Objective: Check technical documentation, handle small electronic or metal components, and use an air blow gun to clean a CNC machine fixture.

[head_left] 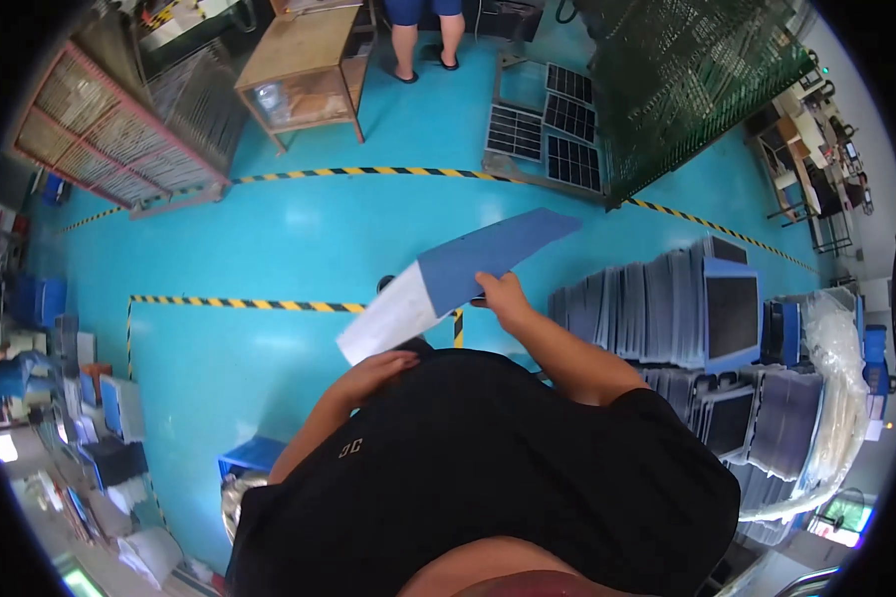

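The floor was bright turquoise, crossed by yellow-and-black striped tape in the upper middle. The sheet at centre was blue on one part and white on the other. The shirt at the bottom was black. Dark panels with a fine grid pattern lay at upper centre, beside a green mesh rack. A pink-framed rack stood upper left.

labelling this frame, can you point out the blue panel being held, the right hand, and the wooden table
blue panel point(488, 254), head view, middle of its blue face
right hand point(503, 296), head view, back of the hand gripping the panel
wooden table point(299, 42), head view, bare top surface
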`<state>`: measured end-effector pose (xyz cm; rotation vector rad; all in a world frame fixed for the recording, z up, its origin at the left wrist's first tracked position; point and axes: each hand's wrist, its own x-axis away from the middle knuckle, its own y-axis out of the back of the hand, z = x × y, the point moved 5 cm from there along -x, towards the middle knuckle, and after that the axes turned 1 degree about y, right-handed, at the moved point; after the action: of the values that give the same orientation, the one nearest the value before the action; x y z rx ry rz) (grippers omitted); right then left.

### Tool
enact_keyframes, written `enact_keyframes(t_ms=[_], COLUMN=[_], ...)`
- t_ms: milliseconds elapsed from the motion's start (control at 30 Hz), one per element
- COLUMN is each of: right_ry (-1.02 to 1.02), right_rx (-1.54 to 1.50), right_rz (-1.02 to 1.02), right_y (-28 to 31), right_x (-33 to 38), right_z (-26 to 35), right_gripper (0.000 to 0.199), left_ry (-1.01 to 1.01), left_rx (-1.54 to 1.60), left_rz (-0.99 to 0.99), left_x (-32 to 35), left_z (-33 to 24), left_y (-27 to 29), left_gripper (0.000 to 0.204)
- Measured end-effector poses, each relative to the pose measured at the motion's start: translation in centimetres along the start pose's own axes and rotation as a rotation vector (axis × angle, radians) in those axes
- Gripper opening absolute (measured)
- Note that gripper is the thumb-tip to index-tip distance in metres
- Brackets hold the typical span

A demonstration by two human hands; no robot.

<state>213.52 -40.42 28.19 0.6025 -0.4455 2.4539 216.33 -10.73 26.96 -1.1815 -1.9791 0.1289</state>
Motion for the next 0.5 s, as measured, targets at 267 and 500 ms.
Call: enact_keyframes(t_ms=[267, 500], right_ry=[0.228, 0.062], right_rx=[0.617, 0.478], right_rz=[-0.408, -0.281], right_y=[7.2, -2.5], right_x=[-29.3, -53.9], right_z=[9.9, 24.7], right_gripper=[0.029, 0.034], left_ry=[0.408, 0.311], left_rx=[-1.283, -0.008], left_rz=[-0.124, -0.573], left_x=[-5.7, -14.2], left_z=[-9.0, -20.2], left_y=[27.1, 39.8], left_gripper=[0.032, 0.042])
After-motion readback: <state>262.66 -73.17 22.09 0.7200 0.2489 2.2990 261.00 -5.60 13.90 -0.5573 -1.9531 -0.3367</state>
